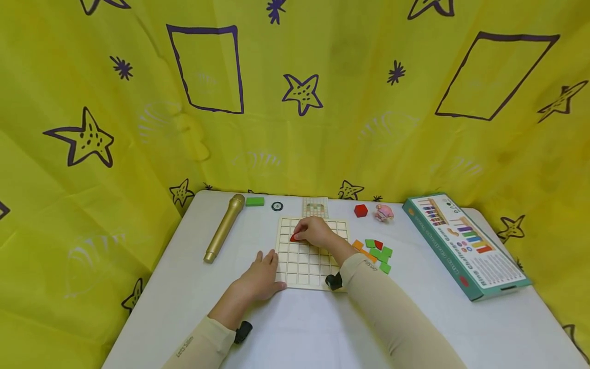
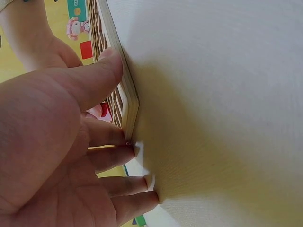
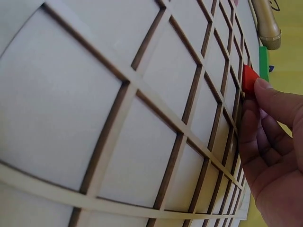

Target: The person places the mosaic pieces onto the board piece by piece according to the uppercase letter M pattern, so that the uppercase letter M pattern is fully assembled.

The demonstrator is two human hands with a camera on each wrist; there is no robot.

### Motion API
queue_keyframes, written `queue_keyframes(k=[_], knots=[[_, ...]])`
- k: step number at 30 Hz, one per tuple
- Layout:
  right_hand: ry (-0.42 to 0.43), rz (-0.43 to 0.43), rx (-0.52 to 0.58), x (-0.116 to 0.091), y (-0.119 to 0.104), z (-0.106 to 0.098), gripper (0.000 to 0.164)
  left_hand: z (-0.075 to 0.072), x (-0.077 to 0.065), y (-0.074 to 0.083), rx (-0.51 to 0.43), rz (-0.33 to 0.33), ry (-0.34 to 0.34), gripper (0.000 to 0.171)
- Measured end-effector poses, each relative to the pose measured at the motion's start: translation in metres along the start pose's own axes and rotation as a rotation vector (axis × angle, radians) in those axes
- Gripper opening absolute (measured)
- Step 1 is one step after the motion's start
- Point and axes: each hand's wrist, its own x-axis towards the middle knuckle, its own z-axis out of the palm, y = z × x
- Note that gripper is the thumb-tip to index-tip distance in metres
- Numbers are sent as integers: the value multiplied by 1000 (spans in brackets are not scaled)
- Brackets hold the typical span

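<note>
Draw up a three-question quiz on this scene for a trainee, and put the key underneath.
1. Which hand pinches the red piece?
2. In the head view, which of these lies to the left of the grid board?
a) the game box
b) the gold microphone
c) the pink figurine
3. True or false: the left hand touches the edge of the grid board.

Key:
1. The right hand.
2. b
3. True; the left wrist view shows its thumb against the edge.
</note>
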Motion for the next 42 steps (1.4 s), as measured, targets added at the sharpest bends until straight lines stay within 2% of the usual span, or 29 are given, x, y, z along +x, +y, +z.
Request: queue_keyframes(k=[26, 42], knots=[[-16, 9, -28, 3, -3, 4, 5, -3, 0, -2, 1, 9, 7, 85], [-21, -5, -51, -3, -1, 5, 5, 0, 0, -2, -21, 21, 5, 84]])
